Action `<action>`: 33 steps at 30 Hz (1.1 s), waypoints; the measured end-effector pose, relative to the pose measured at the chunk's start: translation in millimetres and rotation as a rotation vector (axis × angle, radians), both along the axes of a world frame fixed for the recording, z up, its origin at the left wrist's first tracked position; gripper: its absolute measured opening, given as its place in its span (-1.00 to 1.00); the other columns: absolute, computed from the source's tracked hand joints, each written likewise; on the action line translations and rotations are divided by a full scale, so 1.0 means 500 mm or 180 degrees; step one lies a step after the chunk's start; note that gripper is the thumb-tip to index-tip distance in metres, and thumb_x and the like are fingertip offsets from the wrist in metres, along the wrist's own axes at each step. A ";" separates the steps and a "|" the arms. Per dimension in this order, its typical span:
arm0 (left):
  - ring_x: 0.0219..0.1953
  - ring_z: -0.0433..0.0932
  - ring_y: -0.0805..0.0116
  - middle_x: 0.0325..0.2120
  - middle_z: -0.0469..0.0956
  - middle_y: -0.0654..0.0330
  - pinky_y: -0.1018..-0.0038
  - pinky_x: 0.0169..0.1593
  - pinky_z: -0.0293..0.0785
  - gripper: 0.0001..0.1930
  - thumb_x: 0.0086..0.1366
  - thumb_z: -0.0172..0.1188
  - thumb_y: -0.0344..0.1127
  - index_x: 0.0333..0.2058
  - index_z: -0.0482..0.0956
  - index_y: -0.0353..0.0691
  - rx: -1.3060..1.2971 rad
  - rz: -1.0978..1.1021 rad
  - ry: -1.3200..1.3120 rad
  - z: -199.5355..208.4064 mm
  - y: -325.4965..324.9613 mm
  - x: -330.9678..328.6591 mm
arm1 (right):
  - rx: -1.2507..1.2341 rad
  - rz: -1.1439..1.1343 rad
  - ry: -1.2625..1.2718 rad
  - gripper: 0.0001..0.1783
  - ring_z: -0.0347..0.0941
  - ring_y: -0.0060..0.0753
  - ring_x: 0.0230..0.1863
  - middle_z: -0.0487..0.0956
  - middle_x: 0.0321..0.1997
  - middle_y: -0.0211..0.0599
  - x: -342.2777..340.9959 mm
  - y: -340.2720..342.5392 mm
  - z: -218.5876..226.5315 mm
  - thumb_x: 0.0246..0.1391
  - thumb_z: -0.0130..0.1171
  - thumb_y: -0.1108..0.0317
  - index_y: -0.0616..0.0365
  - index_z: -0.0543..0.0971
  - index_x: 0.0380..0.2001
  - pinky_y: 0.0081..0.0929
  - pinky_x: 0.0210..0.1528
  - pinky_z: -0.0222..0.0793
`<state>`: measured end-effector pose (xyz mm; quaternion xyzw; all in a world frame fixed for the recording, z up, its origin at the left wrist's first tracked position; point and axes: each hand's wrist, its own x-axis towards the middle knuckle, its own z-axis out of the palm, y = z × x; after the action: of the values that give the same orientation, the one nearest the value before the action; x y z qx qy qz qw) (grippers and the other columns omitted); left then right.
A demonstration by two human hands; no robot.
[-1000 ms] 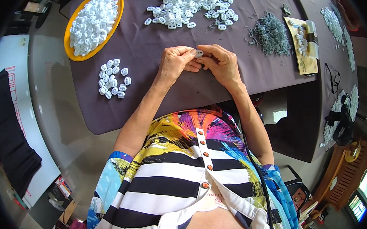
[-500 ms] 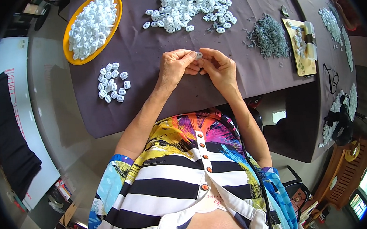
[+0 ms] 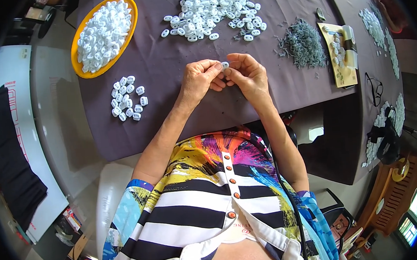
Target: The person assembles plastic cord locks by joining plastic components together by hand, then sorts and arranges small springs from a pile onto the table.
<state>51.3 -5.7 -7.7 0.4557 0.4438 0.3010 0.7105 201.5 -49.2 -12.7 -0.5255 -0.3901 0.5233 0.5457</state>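
White piece (image 3: 225, 65): small and oval, held above the dark cloth (image 3: 160, 61) at the meeting point of the two hands, in front of the person's chest.
Left hand (image 3: 198, 80): thumb and forefinger pinched closed on the piece's left side, no gap showing between them; other fingers curled beneath.
Right hand (image 3: 250, 76): thumb and forefinger closed in from the right, tips at the piece; whether they hold anything else, I cannot tell.
Piece from grip: directly between the two sets of fingertips, neither hand clearly nearer.
Long axis: seems to run roughly across, hand to hand; fingertips cover part of it, so not certain.
Small cluster (image 3: 123, 89): similar white pieces, off to the left, nearer the left hand.
Big heap (image 3: 209, 6): more white pieces, straight beyond both hands.
Yellow tray (image 3: 135, 17): full of white pieces, far left, past the cluster.
Grey scraps (image 3: 304, 46): piled to the right and beyond, nearer the right hand.
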 end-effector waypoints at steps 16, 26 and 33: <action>-0.61 0.54 0.53 -0.55 0.60 0.21 0.64 -0.56 0.48 -0.80 0.29 0.08 -0.35 -0.30 0.61 -0.37 0.0383 0.0667 0.0232 -0.004 -0.023 0.033 | -0.0240 -0.0091 -0.0097 -0.64 0.41 -0.69 -0.49 0.51 -0.46 -0.40 -0.017 0.007 0.006 -0.01 0.18 0.55 0.30 0.39 -0.10 -0.72 -0.48 0.36; -0.63 0.53 0.50 -0.59 0.58 0.21 0.62 -0.56 0.49 -0.70 0.33 0.00 -0.26 -0.38 0.58 -0.40 0.0356 0.0252 0.0229 -0.035 0.006 0.006 | -0.0035 0.0094 -0.0207 -0.72 0.41 -0.71 -0.47 0.54 -0.42 -0.45 -0.015 0.007 0.015 0.08 0.08 0.57 0.28 0.47 -0.09 -0.73 -0.45 0.36; -0.68 0.49 0.55 -0.59 0.55 0.25 0.65 -0.64 0.46 -0.76 0.26 0.17 -0.22 -0.34 0.59 -0.32 0.0017 0.0274 0.0074 -0.017 0.001 0.002 | 0.0099 0.0169 -0.0678 -0.77 0.41 -0.72 -0.50 0.54 -0.48 -0.46 -0.016 -0.004 0.012 0.09 0.12 0.54 0.27 0.51 -0.14 -0.70 -0.49 0.38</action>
<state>52.1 -5.3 -16.3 0.4415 0.4704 0.3271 0.6905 193.3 -51.4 -6.9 -0.5591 -0.4677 0.4726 0.4953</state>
